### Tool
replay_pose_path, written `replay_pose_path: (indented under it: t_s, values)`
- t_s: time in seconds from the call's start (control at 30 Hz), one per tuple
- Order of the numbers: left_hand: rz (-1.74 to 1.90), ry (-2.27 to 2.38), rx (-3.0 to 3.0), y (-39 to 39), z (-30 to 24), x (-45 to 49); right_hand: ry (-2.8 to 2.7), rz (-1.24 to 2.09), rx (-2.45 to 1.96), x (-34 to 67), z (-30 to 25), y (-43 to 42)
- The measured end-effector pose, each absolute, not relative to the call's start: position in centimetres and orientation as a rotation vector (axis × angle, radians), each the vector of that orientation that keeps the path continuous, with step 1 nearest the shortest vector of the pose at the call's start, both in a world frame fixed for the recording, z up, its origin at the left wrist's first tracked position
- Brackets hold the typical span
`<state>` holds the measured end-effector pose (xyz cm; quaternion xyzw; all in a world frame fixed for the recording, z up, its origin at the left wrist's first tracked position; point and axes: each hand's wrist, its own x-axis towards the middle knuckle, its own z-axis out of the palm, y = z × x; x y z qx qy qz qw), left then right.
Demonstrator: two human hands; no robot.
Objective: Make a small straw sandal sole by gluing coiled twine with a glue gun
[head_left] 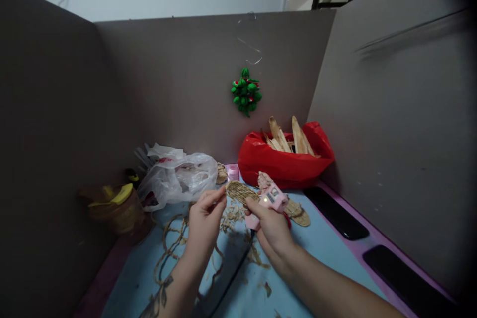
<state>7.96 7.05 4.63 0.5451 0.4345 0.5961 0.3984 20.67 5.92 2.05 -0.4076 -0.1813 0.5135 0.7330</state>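
My left hand (204,219) pinches one end of a small woven straw sole (240,191) and holds it up over the blue mat (324,253). My right hand (271,226) is wrapped round a pink glue gun (269,200) with a lit green lamp. The gun's tip sits close to the sole's right end. A black cord (233,273) runs from the gun down toward me. Another woven sole (294,206) lies flat on the mat just behind the gun. Braided straw rope (169,246) curls on the mat under my left forearm.
A red bag (285,161) of dried husks stands at the back. A clear plastic bag (179,176), a pink tape roll (233,172) and a yellow-lidded jar (119,206) are at the left. Two black phones (335,212) (406,276) lie along the right. Brown cardboard walls enclose the desk; a green ornament (246,92) hangs behind.
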Motion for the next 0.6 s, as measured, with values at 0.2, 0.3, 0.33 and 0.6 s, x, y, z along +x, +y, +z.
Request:
replay_pose_path:
  t_s: [0.2,0.3,0.33,0.6]
  values:
    - [1.534,1.134,1.104,6.7,4.6,8.5,-0.345,1.113,-0.889,20.3,2.6,5.4]
    - [1.605,1.107,1.005,6.7,4.6,8.9,-0.368,1.095,-0.89,20.1,2.5,5.3]
    - [1.615,1.108,0.984,6.8,4.4,9.0,-0.388,1.083,-0.887,20.1,2.4,5.3]
    - [1.579,1.127,0.864,6.7,3.0,9.9,-0.513,1.035,-0.795,19.4,2.2,5.1]
